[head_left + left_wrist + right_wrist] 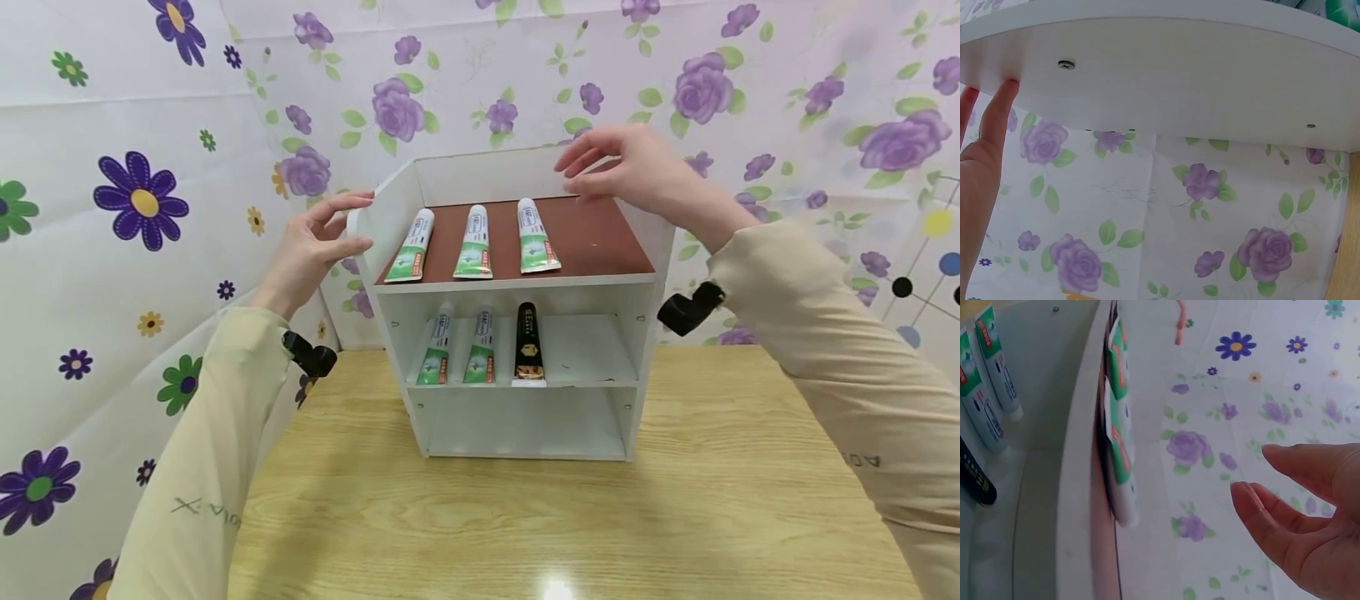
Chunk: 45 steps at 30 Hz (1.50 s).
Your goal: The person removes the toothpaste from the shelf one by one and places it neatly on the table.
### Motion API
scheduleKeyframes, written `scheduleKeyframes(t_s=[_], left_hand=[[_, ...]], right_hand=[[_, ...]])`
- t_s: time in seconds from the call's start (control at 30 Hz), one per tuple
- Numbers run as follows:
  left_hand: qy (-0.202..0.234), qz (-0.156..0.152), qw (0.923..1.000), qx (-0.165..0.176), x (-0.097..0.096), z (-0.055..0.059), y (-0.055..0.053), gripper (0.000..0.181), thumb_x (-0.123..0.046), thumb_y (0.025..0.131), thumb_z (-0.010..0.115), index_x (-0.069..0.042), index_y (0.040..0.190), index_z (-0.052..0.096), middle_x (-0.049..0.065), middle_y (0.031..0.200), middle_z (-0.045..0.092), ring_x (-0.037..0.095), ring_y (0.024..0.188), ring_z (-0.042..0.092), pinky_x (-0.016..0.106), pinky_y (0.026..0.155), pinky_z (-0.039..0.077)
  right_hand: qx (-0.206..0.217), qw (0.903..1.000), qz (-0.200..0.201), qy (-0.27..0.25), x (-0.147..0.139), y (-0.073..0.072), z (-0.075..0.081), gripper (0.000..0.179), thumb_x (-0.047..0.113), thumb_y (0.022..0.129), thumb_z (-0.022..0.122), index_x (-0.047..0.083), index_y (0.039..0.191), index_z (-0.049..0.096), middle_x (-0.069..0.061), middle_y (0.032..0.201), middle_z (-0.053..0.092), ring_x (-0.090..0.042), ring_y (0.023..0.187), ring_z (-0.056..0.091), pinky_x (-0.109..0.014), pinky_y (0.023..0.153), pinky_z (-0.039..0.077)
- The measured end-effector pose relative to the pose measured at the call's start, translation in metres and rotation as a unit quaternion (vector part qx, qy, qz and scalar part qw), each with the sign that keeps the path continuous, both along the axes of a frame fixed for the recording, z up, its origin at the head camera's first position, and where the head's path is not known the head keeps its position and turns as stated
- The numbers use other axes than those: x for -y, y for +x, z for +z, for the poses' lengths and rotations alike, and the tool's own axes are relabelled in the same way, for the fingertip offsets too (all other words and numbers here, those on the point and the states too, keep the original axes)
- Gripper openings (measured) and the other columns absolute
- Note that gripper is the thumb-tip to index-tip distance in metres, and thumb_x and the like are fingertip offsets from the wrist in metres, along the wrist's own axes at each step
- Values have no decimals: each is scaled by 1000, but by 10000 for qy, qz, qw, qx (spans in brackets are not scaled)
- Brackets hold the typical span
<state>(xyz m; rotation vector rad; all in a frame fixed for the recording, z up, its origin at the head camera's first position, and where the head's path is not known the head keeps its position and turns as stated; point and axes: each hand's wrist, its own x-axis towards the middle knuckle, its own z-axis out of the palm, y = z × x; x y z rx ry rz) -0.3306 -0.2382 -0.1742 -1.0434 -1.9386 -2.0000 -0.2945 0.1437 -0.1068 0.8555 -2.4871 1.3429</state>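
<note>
A small white shelf unit [517, 285] with a brown top board stands on the table. On that board lie three green-and-white toothpaste tubes, at left [410, 250], in the middle [474, 246] and farther right [536, 242]. The middle shelf holds two similar tubes and a black toothpaste tube [528, 346]. My left hand [311, 237] is at the unit's left side panel [1166, 81], its fingertips against the outer face. Above the right part of the top board hovers my right hand [626, 171], fingers loosely bent, thumb and fingertips apart with nothing between them.
The bottom compartment [525, 417] sits below the middle shelf. White side and back panels [487, 175] rise around the top board. Wood-patterned table [450, 525] extends in front of the unit. Flowered cloth [465, 75] hangs behind it and at the left.
</note>
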Motion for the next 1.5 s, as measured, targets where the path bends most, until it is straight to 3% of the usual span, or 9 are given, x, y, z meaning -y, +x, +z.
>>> scheduleKeyframes(t_s=[0.3,0.43,0.6,0.73,0.9,1.03,1.2,1.37,1.5], left_hand=[[351,-65,9991,216,-2,-2,-4,40,16,77,60,-3,112,60,12,135,37,30,118,38,30,79,47],[405,-12,9989,216,-4,-4,-4,40,15,77,61,-4,112,61,11,134,39,30,116,39,31,80,46],[441,9,9989,149,-6,-5,-5,40,16,77,61,-4,112,61,13,135,38,29,115,40,32,81,45],[457,12,9988,144,-6,-6,-4,40,16,77,60,-4,112,61,13,135,38,29,114,41,32,81,45],[507,85,9986,131,-5,-7,-3,39,15,77,61,-5,111,61,11,134,40,27,111,42,32,79,46],[522,113,9985,150,-3,-7,-2,39,14,78,61,-5,112,61,11,134,40,27,111,43,32,79,46],[544,112,9983,182,-1,-9,-1,39,15,78,60,-5,112,61,10,134,41,27,112,42,32,79,47],[501,118,9986,150,-2,-8,-1,40,15,77,61,-5,112,61,11,135,40,27,112,42,32,79,46],[472,111,9987,182,-4,-7,-2,40,14,78,62,-6,112,61,10,135,40,26,110,42,31,79,46]], right_hand=[[39,9994,64,328,19,-24,-22,25,0,82,62,-4,106,59,-16,97,59,-22,84,56,-29,72,49],[339,9988,-65,349,17,-30,-28,24,2,83,62,-3,107,59,-15,94,58,-22,82,55,-30,72,49],[1112,9938,17,-61,17,-38,-37,29,3,84,62,-5,111,56,-16,96,55,-24,82,54,-33,74,48],[1103,9939,-13,78,21,-43,-42,30,3,83,64,-5,111,57,-16,91,58,-22,76,56,-31,72,48],[1009,9938,-111,460,30,-47,-43,31,9,82,67,-3,109,59,-13,82,60,-20,70,56,-29,68,49],[1205,9902,-139,698,36,-49,-41,31,9,82,67,-3,110,60,-12,79,62,-16,67,57,-28,64,50],[1564,9845,-136,786,43,-48,-37,34,6,83,65,-3,114,57,-12,84,60,-14,60,56,-27,60,50],[1539,9804,-358,1176,48,-48,-34,33,9,84,64,-1,114,59,-13,90,57,-14,63,54,-25,58,49],[1583,9792,-477,1173,49,-50,-33,32,10,84,64,-1,115,60,-10,92,55,-12,65,51,-24,56,48]])
